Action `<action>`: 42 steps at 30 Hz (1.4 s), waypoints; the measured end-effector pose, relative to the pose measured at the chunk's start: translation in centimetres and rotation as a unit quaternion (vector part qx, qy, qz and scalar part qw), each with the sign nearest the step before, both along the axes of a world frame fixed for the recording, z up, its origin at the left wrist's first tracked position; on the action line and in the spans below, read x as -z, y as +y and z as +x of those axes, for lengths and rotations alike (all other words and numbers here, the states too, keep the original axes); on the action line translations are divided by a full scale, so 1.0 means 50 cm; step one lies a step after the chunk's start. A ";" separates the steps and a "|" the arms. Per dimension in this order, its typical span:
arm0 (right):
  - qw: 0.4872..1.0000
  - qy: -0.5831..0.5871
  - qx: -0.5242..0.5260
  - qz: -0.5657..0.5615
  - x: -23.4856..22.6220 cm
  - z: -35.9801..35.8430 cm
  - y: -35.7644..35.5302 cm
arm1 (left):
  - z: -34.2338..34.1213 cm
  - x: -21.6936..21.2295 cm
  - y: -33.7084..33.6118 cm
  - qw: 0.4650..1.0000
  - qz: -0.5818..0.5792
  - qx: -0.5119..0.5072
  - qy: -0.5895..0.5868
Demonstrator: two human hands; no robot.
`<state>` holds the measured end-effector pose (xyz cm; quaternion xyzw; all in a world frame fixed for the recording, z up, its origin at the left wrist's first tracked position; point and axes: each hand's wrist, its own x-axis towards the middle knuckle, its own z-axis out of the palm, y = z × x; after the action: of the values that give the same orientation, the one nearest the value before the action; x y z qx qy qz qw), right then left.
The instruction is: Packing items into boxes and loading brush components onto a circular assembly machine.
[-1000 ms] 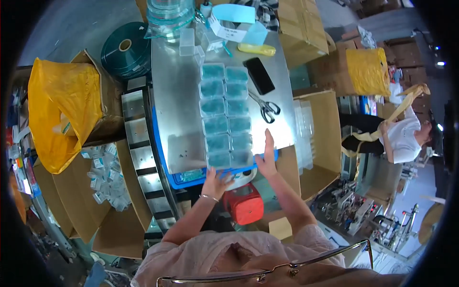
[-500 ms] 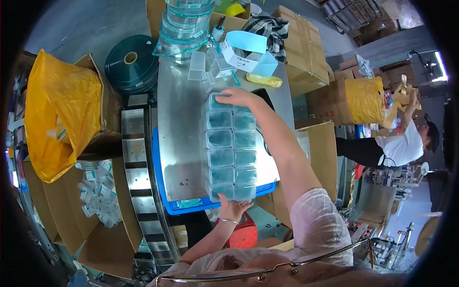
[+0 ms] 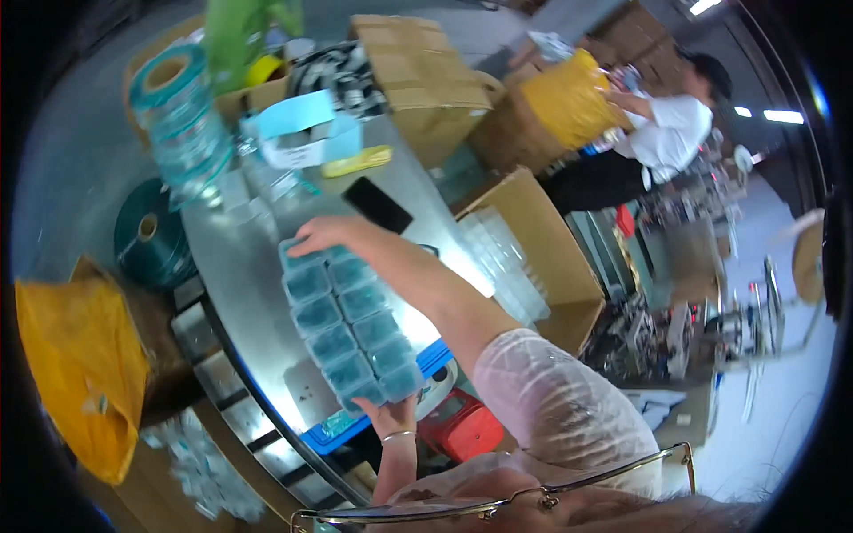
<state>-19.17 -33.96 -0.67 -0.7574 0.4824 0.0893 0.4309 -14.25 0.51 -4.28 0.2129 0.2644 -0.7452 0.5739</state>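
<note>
- Across the steel tabletop, a block of teal-tinted plastic boxes stretches at a slant, set side by side in 2 long rows, with its near end by the table's near edge.
- At the far end, the right hand curls its fingers over the corner boxes; its forearm passes along the block's right side.
- At the near end, the left hand presses with its thumb against the last boxes; its other fingers are partly hidden. The block is clasped lengthwise between the 2 hands.
- Whether the block rests on the steel or is slightly raised, I cannot tell.
- The step in hand looks like gathering and gripping the rows as 1 unit. As I judge it, the next move calls for even inward pressure from both ends, since loose boxes could buckle apart in the middle.
- Beyond the right hand lie a black smartphone, a flat yellow packet and a pale blue card band.
- To the right, an open cardboard carton holds clear plastic trays; below the near edge stands a red stool.
</note>
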 end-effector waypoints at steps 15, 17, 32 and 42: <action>0.831 -0.190 0.516 -0.086 -0.231 -0.466 0.554 | 0.044 -0.091 0.137 0.919 -0.054 0.332 -0.205; 0.747 -0.205 0.624 -0.101 -0.249 -0.556 0.721 | 0.005 -0.100 0.164 0.886 -0.080 0.398 -0.222; 0.084 -0.176 0.931 -0.310 -0.124 -0.728 2.380 | -0.785 -0.018 1.000 0.256 -0.360 0.887 -0.134; -0.040 -0.121 0.984 -0.126 0.589 -0.787 2.866 | -0.988 0.590 1.480 0.023 -0.139 0.976 -0.165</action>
<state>-58.53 109.36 -30.10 -0.4398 -0.6848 0.5801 -0.0333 -63.67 74.53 -33.77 0.3059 -0.4003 -0.5788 -0.6412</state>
